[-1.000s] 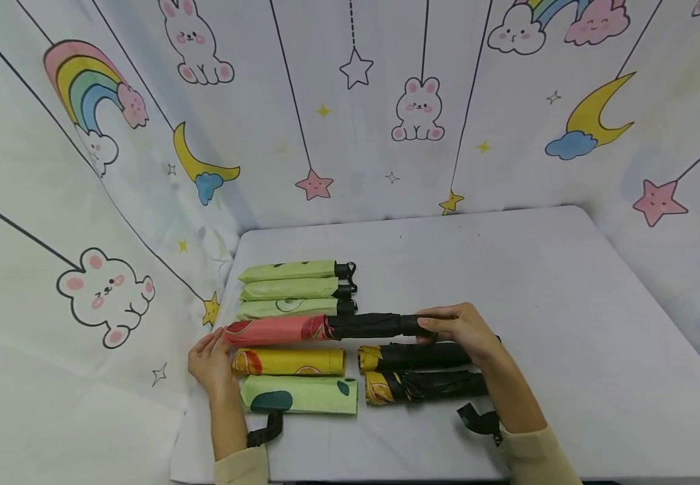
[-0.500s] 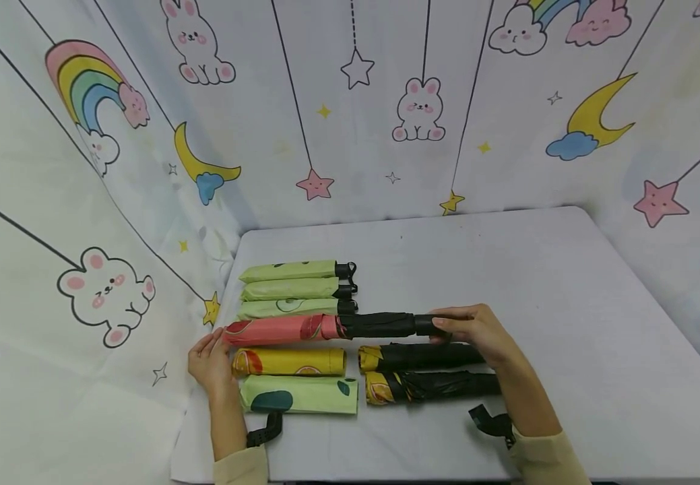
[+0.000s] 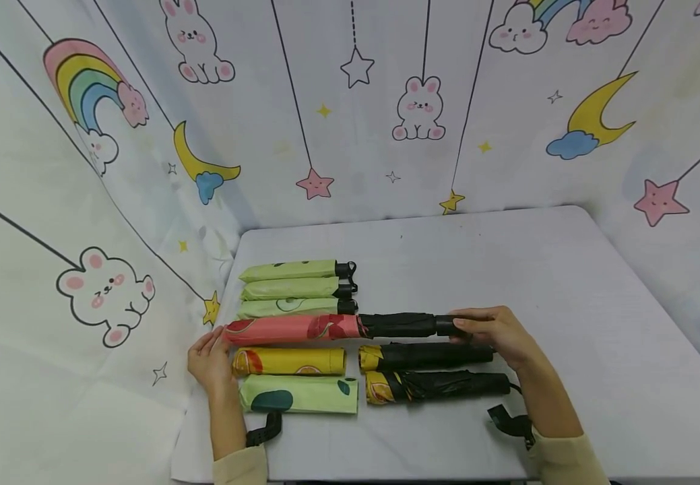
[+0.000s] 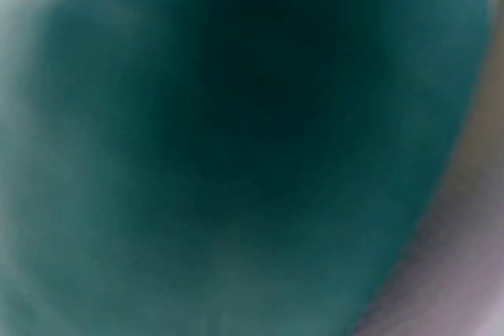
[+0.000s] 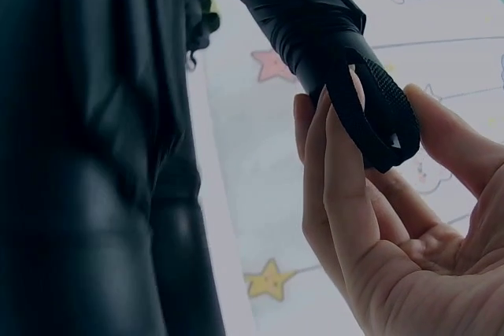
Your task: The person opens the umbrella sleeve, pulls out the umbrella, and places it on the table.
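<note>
A folded umbrella, black at its handle end, lies crosswise with its red sleeve point(image 3: 289, 329) covering the left part. My left hand point(image 3: 210, 360) pinches the sleeve's left end. At the other end my right hand point(image 3: 498, 333) grips the black handle; in the right wrist view, fingers and thumb of the hand point(image 5: 394, 218) hold the handle point(image 5: 354, 53) by its strap loop. The black folded canopy point(image 3: 398, 325) shows between sleeve and handle. Only a blurred dark green surface point(image 4: 260, 147) fills the left wrist view.
Several green sleeved umbrellas point(image 3: 289, 289) lie behind. In front are a yellow sleeve point(image 3: 289, 362) and a green sleeve point(image 3: 301, 395), with two black-and-yellow folded umbrellas point(image 3: 440, 357) to their right. A patterned curtain point(image 3: 374, 155) borders the white table point(image 3: 598, 377).
My right hand has moved right with the black handle, and the red sleeve's right end has shifted right too. The left hand has stayed in place at the sleeve's left end.
</note>
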The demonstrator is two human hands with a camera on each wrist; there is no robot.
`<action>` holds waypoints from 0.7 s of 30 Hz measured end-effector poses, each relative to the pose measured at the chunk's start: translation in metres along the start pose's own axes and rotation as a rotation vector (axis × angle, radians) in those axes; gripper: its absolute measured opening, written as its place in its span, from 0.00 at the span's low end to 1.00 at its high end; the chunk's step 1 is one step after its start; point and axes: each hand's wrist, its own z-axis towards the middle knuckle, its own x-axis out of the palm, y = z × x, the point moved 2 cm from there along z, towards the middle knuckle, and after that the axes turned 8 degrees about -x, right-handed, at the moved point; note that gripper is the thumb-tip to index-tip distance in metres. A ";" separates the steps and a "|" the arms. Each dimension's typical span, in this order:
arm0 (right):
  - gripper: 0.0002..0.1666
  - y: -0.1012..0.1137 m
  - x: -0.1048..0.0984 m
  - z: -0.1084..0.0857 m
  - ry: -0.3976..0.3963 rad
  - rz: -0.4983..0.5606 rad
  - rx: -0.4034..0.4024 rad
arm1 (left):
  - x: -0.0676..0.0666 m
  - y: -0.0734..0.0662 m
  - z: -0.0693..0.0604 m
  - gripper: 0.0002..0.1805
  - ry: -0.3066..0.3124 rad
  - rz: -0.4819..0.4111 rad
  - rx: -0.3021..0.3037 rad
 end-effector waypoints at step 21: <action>0.27 -0.027 -0.049 -0.001 0.106 -0.140 0.068 | -0.002 -0.001 -0.002 0.23 0.020 0.023 0.003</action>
